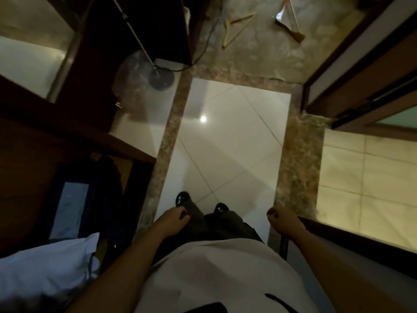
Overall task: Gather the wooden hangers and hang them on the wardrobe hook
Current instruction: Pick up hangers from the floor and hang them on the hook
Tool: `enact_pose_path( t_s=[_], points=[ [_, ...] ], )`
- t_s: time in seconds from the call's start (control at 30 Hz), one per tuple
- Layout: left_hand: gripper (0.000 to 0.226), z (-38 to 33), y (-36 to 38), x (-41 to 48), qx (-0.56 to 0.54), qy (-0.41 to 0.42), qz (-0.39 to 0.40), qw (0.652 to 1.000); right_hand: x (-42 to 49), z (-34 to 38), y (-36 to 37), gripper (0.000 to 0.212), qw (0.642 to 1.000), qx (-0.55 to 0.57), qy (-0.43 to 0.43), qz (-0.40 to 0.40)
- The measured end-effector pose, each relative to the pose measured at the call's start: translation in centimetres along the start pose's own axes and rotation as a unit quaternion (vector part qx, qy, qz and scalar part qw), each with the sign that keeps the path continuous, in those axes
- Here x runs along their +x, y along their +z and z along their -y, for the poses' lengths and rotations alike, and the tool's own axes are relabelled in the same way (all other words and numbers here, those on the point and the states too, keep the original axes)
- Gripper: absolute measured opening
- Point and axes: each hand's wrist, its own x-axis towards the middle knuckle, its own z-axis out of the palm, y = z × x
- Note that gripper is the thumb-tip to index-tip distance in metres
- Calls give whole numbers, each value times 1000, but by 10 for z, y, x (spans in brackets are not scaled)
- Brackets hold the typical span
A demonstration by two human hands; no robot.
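Well ahead on the marble floor [259, 55]: left hanger [238, 26] slanting up to the right, right hanger [295, 33] beside it, perhaps under a pale scrap. Left hand [174, 219] and right hand [279, 219] low by the hips, loosely curled, empty — neither clearly nearer.

Two wooden hangers [242, 18] [295, 33], two hands [173, 220] [282, 220], two shoes [182, 197] [220, 207], one lamp base [161, 77], one pillow [49, 263]
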Motion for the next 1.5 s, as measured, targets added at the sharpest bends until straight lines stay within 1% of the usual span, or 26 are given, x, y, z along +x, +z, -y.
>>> enact_pose_path(
  t_s=[0.17, 0.23, 0.33, 0.47, 0.6, 0.73, 0.83, 0.93, 1.07, 1.17, 1.3, 1.37, 1.5],
  points=[
    [31, -38, -30, 38, 17, 42, 4, 999, 17, -40, -27, 26, 996, 36, 73, 19],
    [31, -51, -48, 56, 18, 48, 10, 999, 29, -37, -41, 29, 995, 54, 85, 15],
    [31, -69, -78, 84, 26, 57, 21, 998, 53, -14, -67, 31, 994, 70, 81, 14],
    [32, -92, -127, 115, 22, 68, 29, 997, 90, 38, -112, 22, 993, 99, 63, -5],
    [29, -110, -184, 139, -2, 69, 21, 997, 126, 114, -166, 29, 998, 60, 5, -10],
    [29, -118, -240, 159, 2, 52, 12, 999, 157, 186, -216, 28, 996, 68, -64, -19],
    [31, -122, -281, 175, -7, 38, -20, 999, 178, 226, -252, 30, 992, 65, -107, -11],
    [30, -130, -318, 194, -32, 17, -39, 999, 202, 246, -290, 31, 991, 64, -121, -9],
    [29, -152, -357, 224, -35, -13, -51, 998, 240, 247, -344, 31, 989, 74, -127, 4],
    [30, -192, -378, 248, -31, -19, -57, 998, 272, 229, -383, 26, 991, 95, -96, 11],
    [31, -266, -398, 278, -19, -14, -30, 999, 311, 186, -438, 20, 990, 135, -32, 11],
    [30, -310, -410, 296, -22, -1, -18, 1000, 323, 166, -466, 22, 989, 147, 0, 21],
    [30, -414, -445, 331, -43, 59, -11, 997, 348, 146, -525, 27, 986, 163, 17, 14]
  ],
)
